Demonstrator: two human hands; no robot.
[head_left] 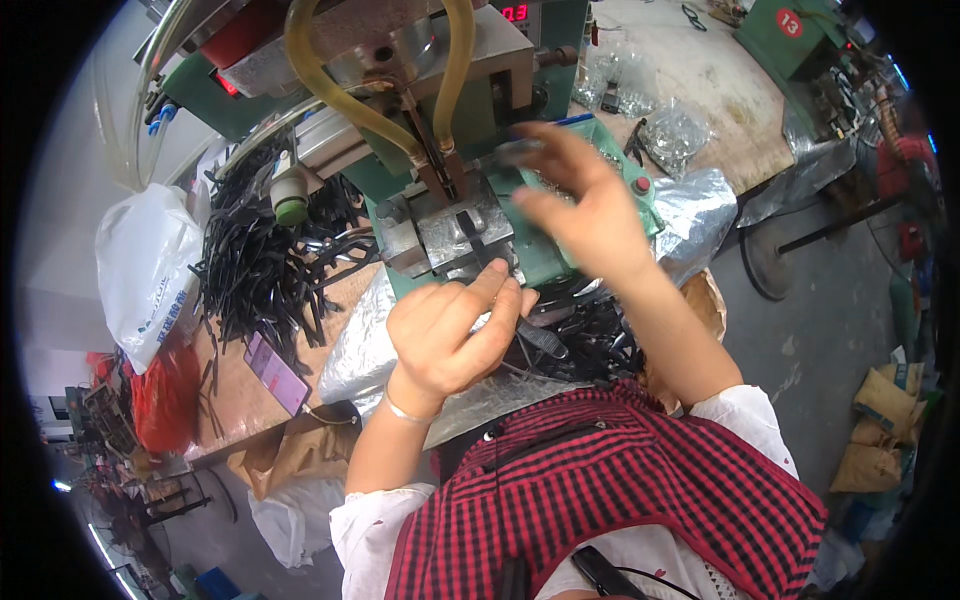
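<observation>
My left hand (pixel 450 330) is closed at the front of the machine's metal block (pixel 440 235). Its fingertips pinch a narrow black strap (pixel 472 228) that lies across the block, under the slanting press head (pixel 440 175). My right hand (pixel 595 215) hovers over the right side of the block, above a green tray (pixel 545 262). Its thumb and forefinger are apart, smeared by motion. A blurred grey shape lies by the forefinger tip; I cannot tell whether it is touched. Below my left fingers rests a black piece with a ribbed end (pixel 543 341).
Black strips (pixel 255 255) are heaped at the left, beside a phone (pixel 277 374) and a white plastic bag (pixel 150 265). Yellowish hoses (pixel 315 75) hang over the machine. Bags of small shiny parts (pixel 675 135) lie at the right. Silver foil (pixel 695 215) covers the table edge.
</observation>
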